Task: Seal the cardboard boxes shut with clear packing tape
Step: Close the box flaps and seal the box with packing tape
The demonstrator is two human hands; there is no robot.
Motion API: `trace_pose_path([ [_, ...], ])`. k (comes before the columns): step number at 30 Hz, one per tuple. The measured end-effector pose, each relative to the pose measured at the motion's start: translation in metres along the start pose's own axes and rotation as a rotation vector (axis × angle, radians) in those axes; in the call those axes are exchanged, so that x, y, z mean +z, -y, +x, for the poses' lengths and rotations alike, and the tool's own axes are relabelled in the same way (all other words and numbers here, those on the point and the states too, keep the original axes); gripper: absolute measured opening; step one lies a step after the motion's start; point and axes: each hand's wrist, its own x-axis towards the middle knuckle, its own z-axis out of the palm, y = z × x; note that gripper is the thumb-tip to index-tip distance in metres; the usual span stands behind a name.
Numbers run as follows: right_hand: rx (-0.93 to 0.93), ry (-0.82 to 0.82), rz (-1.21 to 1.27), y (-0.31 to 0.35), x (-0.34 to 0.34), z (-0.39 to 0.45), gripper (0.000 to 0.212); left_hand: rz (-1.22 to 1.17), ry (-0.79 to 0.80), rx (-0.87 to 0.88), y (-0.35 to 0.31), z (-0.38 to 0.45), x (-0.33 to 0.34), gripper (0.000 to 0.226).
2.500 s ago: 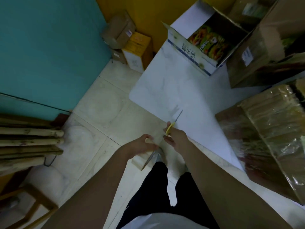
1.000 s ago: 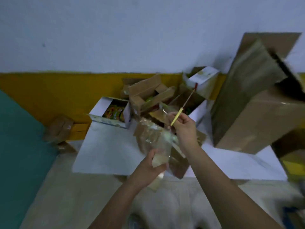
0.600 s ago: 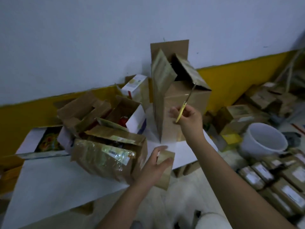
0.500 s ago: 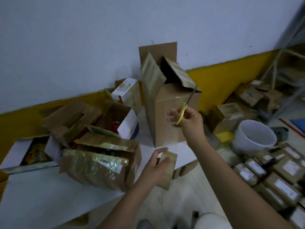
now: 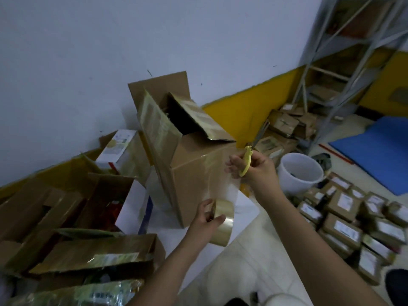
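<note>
My left hand (image 5: pixel 204 219) grips a roll of clear packing tape (image 5: pixel 223 221) just in front of the table's near edge. My right hand (image 5: pixel 254 167) holds yellow-handled scissors (image 5: pixel 249 155) with the blades pointing up and right; its fingers also pinch the free end of a tape strip (image 5: pixel 223 186) stretched up from the roll. Right behind both hands stands a tall cardboard box (image 5: pixel 194 160) on the white table (image 5: pixel 245 208), its top flaps open. A taped box (image 5: pixel 95 255) lies on its side at lower left.
Several open cartons (image 5: pixel 106 195) crowd the table's left half against the white wall. On the floor at right sit a white bucket (image 5: pixel 300 171), several small labelled parcels (image 5: pixel 344 219), a blue mat (image 5: pixel 379 149) and a metal shelf rack (image 5: pixel 344 54).
The view swung from the floor up and right to the table and the tall box. My left hand brought the roll up, and a strip now stretches from it to my right hand.
</note>
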Motion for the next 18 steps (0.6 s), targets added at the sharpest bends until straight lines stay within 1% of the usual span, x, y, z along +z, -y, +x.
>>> trace_pose_path([
  [4,-0.028,-0.017,-0.021,0.006,-0.019,0.029,0.016,0.082,0.038,0.043,-0.020,0.038,0.009,0.049],
  [7,-0.062,-0.001,-0.030,0.013,-0.034,0.059,0.020,0.120,0.068,0.087,-0.040,0.064,0.023,0.046],
  [10,-0.071,0.033,-0.040,0.019,-0.052,0.096,0.015,0.104,0.080,0.111,-0.055,0.093,0.044,0.055],
  [12,-0.056,0.070,-0.051,0.018,-0.067,0.125,0.014,0.081,0.049,0.105,-0.064,0.117,0.061,0.058],
  [15,-0.024,0.148,-0.058,0.006,-0.095,0.176,0.018,0.015,-0.006,0.087,-0.070,0.158,0.094,0.054],
  [18,0.007,0.248,-0.046,-0.015,-0.122,0.229,0.020,0.043,-0.087,0.066,-0.076,0.198,0.129,0.055],
])
